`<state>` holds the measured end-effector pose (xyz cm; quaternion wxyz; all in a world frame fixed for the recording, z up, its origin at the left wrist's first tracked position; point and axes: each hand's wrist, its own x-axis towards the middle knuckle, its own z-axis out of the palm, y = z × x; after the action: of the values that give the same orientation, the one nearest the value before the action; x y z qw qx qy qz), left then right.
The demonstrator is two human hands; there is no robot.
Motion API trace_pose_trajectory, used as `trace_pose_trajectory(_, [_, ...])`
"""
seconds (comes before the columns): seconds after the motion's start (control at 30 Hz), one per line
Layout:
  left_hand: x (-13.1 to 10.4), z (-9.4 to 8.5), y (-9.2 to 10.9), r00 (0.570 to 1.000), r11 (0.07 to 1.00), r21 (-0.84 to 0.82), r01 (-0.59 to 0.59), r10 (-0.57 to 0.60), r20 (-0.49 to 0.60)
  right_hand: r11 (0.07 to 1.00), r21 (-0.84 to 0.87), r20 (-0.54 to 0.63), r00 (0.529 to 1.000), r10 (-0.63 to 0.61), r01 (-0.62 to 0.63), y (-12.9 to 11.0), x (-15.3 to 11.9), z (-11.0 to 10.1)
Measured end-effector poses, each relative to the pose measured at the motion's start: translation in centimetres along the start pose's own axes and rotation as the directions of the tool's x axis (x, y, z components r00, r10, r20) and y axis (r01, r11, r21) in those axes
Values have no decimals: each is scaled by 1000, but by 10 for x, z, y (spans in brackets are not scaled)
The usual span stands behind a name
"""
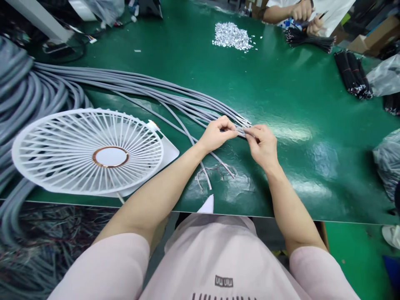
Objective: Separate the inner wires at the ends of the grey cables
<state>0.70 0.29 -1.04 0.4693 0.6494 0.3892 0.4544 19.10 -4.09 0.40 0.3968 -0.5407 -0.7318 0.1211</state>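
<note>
Grey cables (pixel 175 92) run in a loose bundle from the left to the middle of the table, and their stripped ends show lighter. My left hand (pixel 217 132) is closed, thumb against fingers, on a cable near its end. Just to the right, my right hand (pixel 261 143) pinches the tip of the same cable end; fine detail between the fingers is too small to tell. Two separate cable ends lie nearer to me, one with thin bare wires (pixel 227 168) spread out, the other with a pale stripped tip (pixel 208 181).
A white fan (pixel 111 156) lies at the left, beside thick cable coils (pixel 18 83). Silvery scraps (pixel 233 36) are heaped at the back. Across the table a co-worker's hands (pixel 308 18) work over black wire bundles (pixel 353 75). Plastic bags (pixel 389 162) sit at the right edge.
</note>
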Motion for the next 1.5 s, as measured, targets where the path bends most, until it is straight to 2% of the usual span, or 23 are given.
trace_pose_trajectory(0.13, [-1, -3, 3, 999, 999, -14, -35, 35, 40, 998, 58, -3, 1000, 3, -2, -1, -1, 4])
trace_pose_trajectory(0.3, [-3, -3, 5, 989, 979, 157, -132, 118, 90, 976, 153, 43, 988, 151, -155, -1, 0, 6])
trace_pose_trajectory(0.53, [-2, 3, -3, 979, 930, 314, -193, 164, 118, 934, 295, 27, 979, 200, -199, -13, -5, 8])
trace_pose_trajectory(0.6, [-3, 2, -2, 974, 922, 325, -212, 173, 146, 874, 394, 78, 958, 276, -284, -14, -4, 11])
trace_pose_trajectory(0.67, [-3, -2, 0, 971, 939, 269, -212, 171, 168, 751, 530, 167, 916, 364, -395, -11, 0, 11])
trace_pose_trajectory(0.73, [-3, -8, 3, 972, 973, 139, -184, 158, 176, 609, 638, 238, 873, 426, -471, -3, 6, 8])
trace_pose_trajectory(0.77, [-3, -10, 3, 975, 987, 52, -154, 143, 171, 556, 675, 245, 858, 451, -485, 3, 10, 4])
trace_pose_trajectory(0.83, [-3, -13, 4, 984, 991, -108, -77, 93, 151, 508, 720, 191, 838, 510, -473, 14, 16, -6])
trace_pose_trajectory(0.93, [-3, -10, 2, 991, 983, -180, 38, -14, 132, 533, 729, 68, 820, 568, -430, 25, 20, -21])
trace_pose_trajectory(1.0, [-3, -6, 0, 990, 989, -123, 80, -65, 122, 578, 702, 61, 843, 535, -417, 24, 18, -23])
trace_pose_trajectory(1.1, [-3, -4, -1, 995, 994, -80, 74, -68, 77, 702, 590, 93, 897, 431, -399, 16, 13, -19])
trace_pose_trajectory(1.17, [-2, -5, 0, 998, 994, -98, 57, -54, 32, 812, 454, 105, 927, 361, -367, 11, 11, -16])
trace_pose_trajectory(1.3, [0, -7, 1, 999, 983, -180, 38, -40, -8, 975, 150, 164, 977, 136, -161, 7, 8, -12])
trace_pose_trajectory(1.4, [-2, -6, 3, 998, 979, -200, 49, -43, 37, 999, -51, 225, 974, 6, 5, 2, 6, -8])
trace_pose_trajectory(1.5, [-5, -3, 6, 994, 983, -170, 75, -60, 93, 979, -186, 285, 958, -32, 88, -4, 5, -1])
